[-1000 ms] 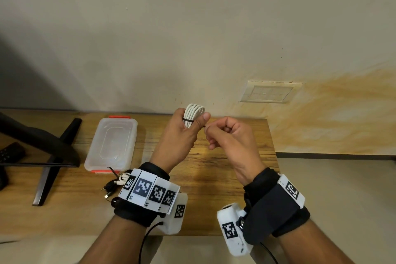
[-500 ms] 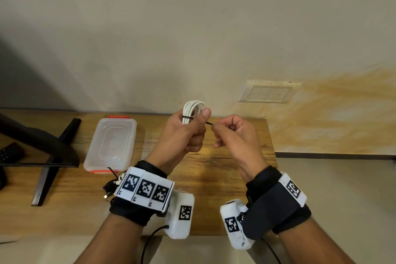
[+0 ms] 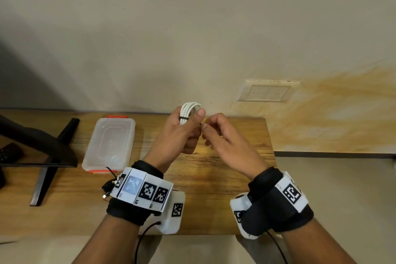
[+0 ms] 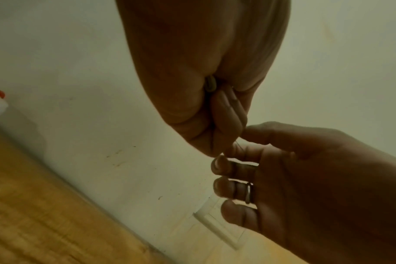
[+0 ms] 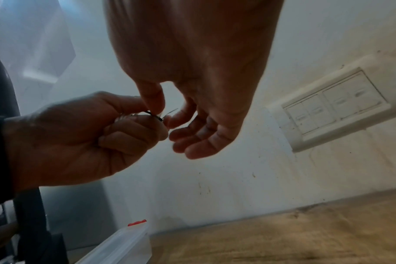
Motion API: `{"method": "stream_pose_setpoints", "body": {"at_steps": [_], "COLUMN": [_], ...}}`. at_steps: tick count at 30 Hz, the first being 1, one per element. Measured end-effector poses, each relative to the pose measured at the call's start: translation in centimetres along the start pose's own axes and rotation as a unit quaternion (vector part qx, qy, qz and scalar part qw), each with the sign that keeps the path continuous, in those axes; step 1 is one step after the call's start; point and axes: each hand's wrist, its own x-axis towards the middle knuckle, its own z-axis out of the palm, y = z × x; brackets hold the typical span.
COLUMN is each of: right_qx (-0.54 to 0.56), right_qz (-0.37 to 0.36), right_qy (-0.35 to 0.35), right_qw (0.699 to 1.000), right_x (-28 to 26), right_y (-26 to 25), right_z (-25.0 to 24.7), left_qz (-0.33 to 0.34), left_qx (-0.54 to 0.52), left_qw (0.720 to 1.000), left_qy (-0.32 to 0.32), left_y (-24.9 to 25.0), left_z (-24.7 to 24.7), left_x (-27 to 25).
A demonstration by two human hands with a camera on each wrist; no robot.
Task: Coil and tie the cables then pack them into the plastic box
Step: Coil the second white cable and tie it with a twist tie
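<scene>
While both hands were raised above the wooden table (image 3: 225,178), the wrist rigs sat nearest the camera: black straps with white marker tags on each forearm, camera pods underneath. Left of the left wrist, a small tangle of black cables (image 3: 107,188) lay on the table, touching the near edge of the plastic box (image 3: 111,141). Box was clear, lid on, orange clips at the near and far ends, sitting flat, well left of the hands.

Left hand (image 3: 182,133) was fisted around the white cable coil (image 3: 190,109), fingers curled tight, thumb pressed against the side of the bundle. Coil loops stuck up out of the top of the fist. A black tie (image 3: 184,118) ran around the coil just above the fist.

Right hand (image 3: 222,135) was just beside the left, nearly touching. Thumb and index fingertip pinched the free end of the tie (image 5: 161,117); a thin tail poked out past the pinch. The other three fingers were loosely curled and spread, holding nothing. A ring showed on one of them (image 4: 249,192).

Far left, a black monitor stand (image 3: 49,156) stood on the table. Behind it all was a plain wall with a white switch plate (image 3: 267,92), right of the hands, and yellowish staining on the wall to the right.
</scene>
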Motion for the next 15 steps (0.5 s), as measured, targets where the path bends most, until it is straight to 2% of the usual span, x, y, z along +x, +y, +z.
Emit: {"method": "stream_pose_setpoints", "body": {"at_steps": [3,9,15], "right_qx": [-0.014,-0.036,-0.128], "right_qz": [-0.025,-0.056,-0.056], "right_qy": [-0.009,0.034,0.067], "right_qw": [1.0,0.997,0.988], "right_x": [0.12,0.36,0.22], "right_y": [0.01,0.47,0.57], "right_z": [0.11,-0.12,0.0], "left_qz": [0.008,0.019,0.042], "left_qx": [0.022,0.09,0.188], "left_qw": [1.0,0.996,0.981], "left_qy": [-0.016,-0.011,-0.021], "left_y": [0.25,0.16,0.13], "left_z": [0.3,0.26,0.26], "left_x": [-0.28,-0.42,-0.35]}}
